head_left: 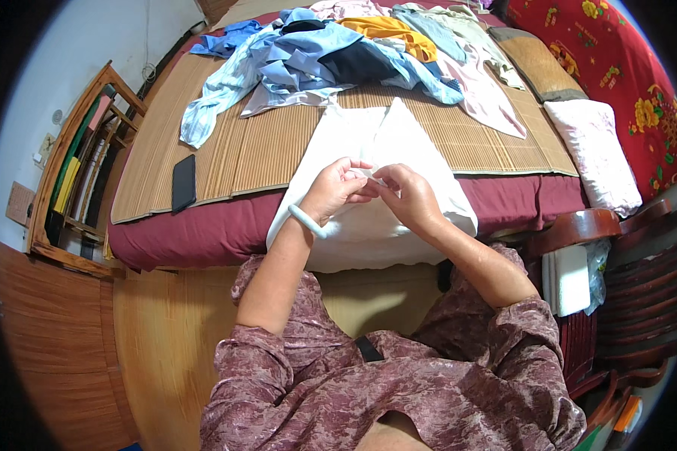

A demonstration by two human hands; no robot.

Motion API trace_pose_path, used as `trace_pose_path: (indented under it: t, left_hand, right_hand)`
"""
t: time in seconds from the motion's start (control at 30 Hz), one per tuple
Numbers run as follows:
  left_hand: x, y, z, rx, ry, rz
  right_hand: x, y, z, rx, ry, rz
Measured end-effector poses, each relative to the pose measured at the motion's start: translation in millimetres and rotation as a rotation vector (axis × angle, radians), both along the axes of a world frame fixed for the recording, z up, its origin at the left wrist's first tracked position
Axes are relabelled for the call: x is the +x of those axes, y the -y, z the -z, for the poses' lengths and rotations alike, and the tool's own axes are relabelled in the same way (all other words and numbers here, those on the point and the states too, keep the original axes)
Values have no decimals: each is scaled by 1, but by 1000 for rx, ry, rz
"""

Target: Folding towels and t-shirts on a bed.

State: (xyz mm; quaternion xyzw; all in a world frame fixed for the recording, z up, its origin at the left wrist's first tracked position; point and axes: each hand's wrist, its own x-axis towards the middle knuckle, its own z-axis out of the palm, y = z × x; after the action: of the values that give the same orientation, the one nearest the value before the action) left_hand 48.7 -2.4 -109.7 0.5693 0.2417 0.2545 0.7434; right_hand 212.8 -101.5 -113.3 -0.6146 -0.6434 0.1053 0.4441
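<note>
A white garment [350, 138] lies spread over the near edge of the bed, its lower part hanging down before me. Above its middle my left hand [341, 183], with a pale bangle on the wrist, pinches a bit of white fabric between thumb and fingers. Close against it, my right hand [409, 194] pinches the same small piece from the other side. The fingertips of both hands nearly meet; what exactly lies between them is too small to tell.
Crumpled clothes [310, 56] are heaped on the bamboo mat [259, 163] at the far side. A black smartphone [184, 183] lies on the mat at left. A pillow [592, 149] is at right, near a dark wooden chair [575, 231] with white cloth [570, 279] over it.
</note>
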Motion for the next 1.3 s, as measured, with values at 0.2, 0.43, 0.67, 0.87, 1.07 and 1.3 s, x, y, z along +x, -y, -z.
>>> trace_pose_path:
  t: [0.2,0.43,0.67,0.87,1.07,1.3]
  left_hand:
    - [-7,-19,10,145,-99,-95]
    - [1,-28,12,645,-286,-363]
    - [16,-44,15,1077,-465,-402]
    - [30,-44,11,1193,-505,-235]
    - [40,-47,7,1470,-518,-130]
    - [41,-54,1,1506,-511,-168]
  right_hand:
    - [-3,7,-7,61,66,-71]
    - [-3,21,-21,-31,99,-243]
    - [-7,36,-26,-219,179,-455]
    - [-2,39,-12,-245,213,-546]
    - [-1,41,-11,-306,245,-585]
    - [7,41,-20,-329,288,-559]
